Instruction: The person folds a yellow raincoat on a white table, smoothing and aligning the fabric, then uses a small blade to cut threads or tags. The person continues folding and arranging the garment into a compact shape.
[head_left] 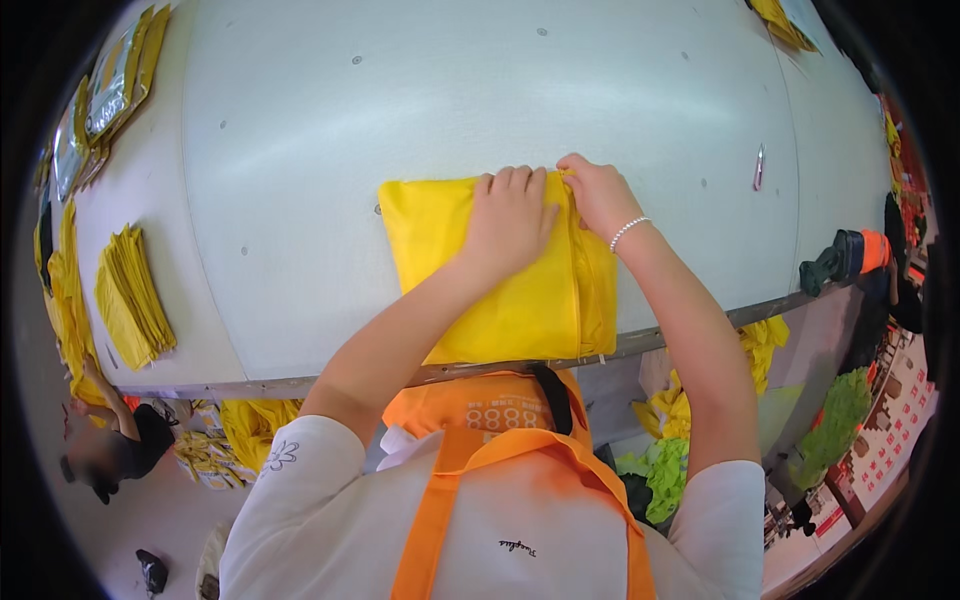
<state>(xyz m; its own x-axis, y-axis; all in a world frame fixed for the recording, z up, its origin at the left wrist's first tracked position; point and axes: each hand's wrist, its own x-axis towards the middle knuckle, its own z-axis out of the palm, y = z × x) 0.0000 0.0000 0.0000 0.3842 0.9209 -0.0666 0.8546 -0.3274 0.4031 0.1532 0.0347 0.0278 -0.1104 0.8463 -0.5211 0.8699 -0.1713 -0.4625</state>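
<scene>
A yellow folded garment [500,310] lies on the white table in front of me, its near edge at the table's front edge. My left hand [508,218] rests flat on the upper part of the cloth, fingers stretched toward its far edge. At the far right corner my right hand [600,197] pinches the edge of the fabric between bent fingers. A fold line runs down the right side of the garment, and the strip beyond it lies slightly loose. A beaded bracelet circles my right wrist.
A stack of folded yellow cloth [135,297] and packed bags [120,80] sit at the left. A small cutter [758,168] lies on the table [330,110] at right. A dark and orange bundle [845,260] sits at the right edge. A co-worker [120,440] is at lower left.
</scene>
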